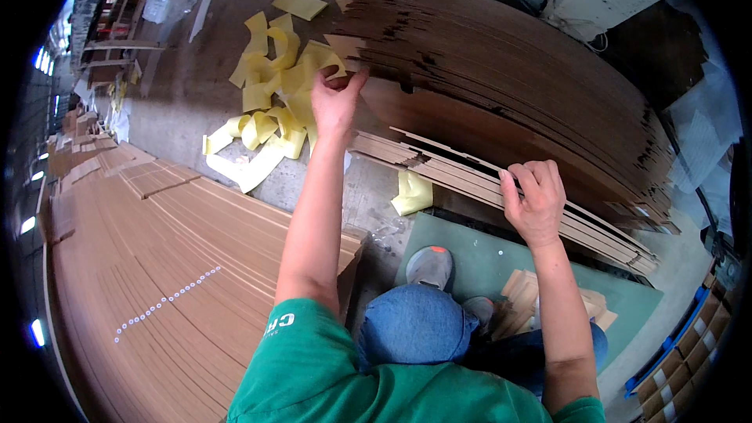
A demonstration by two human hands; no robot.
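Observation:
My left hand (335, 106) is raised near the left end of a leaning stack of brown cardboard sheets (517, 51). Its thumb and fingers are curved but apart, with nothing visible between them. Further right, my right hand (537, 202) has its fingers curled and its thumb bent at the upper edge of a bundle of narrow flat cardboard (454, 175), whose layered edges face me. The fingers seem closed on the edge of one cardboard piece, though the grip is partly hidden.
Yellow paper strips (270, 149) lie scattered on the floor. A large pile of flat cardboard (157, 266) is at my left. Under my feet is a green board (439, 233), with small cardboard pieces (517, 298) on it. Wrapped brown bundles (681, 360) stand at lower right.

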